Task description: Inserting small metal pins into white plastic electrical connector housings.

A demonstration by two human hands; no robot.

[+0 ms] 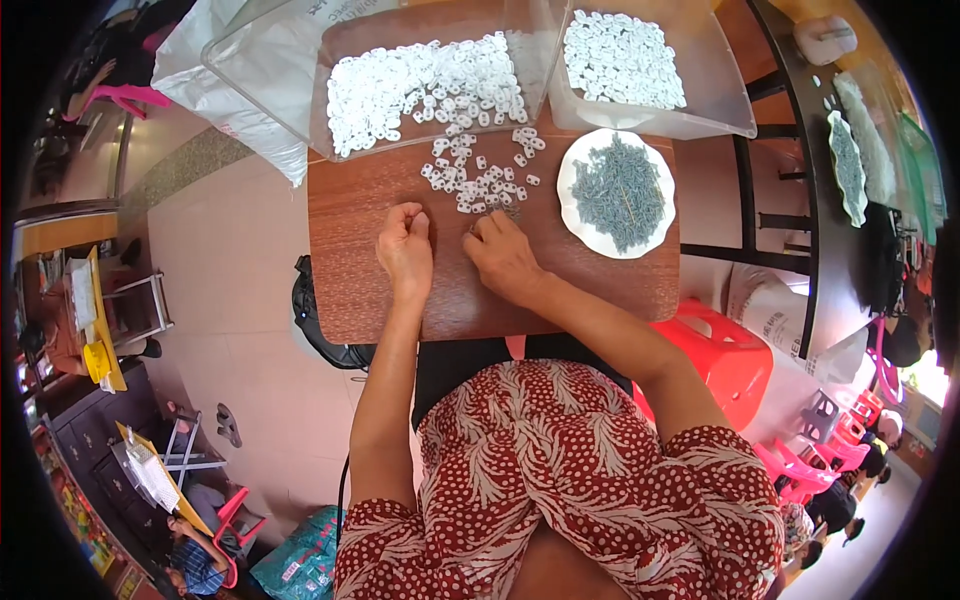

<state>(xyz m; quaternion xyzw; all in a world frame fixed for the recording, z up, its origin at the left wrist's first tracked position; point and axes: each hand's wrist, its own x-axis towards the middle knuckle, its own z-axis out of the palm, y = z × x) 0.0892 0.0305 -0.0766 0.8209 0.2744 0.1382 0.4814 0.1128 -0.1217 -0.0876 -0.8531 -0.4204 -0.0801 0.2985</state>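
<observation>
Both are bare: the left hand (405, 255) is curled, thumb and fingers drawn close together, and the right hand (505, 262) bends inward, its fingertips at the edge of the loose pieces; I cannot tell whether either grips anything. Beneath them is one reddish-brown wood-grain desk (340, 265). Just ahead of the hands lie small white plastic pieces with paired holes (478, 186), dozens, too overlapped to count exactly. Beside the right hand, to its right, one white scalloped plate (567, 200) carries countless slim grey pieces (622, 190). Beyond the loose pieces stand two clear plastic containers, a tray (360, 35) and a bin (715, 115), with more white pieces. Right of and behind the right hand is a red plastic stool (735, 370). Left of the left hand spreads a pale tiled floor (250, 330). Two white sacks bear printing, one ahead-left (230, 90), one to the right (765, 305). Far behind-left sits a person in blue checks (195, 555).
</observation>
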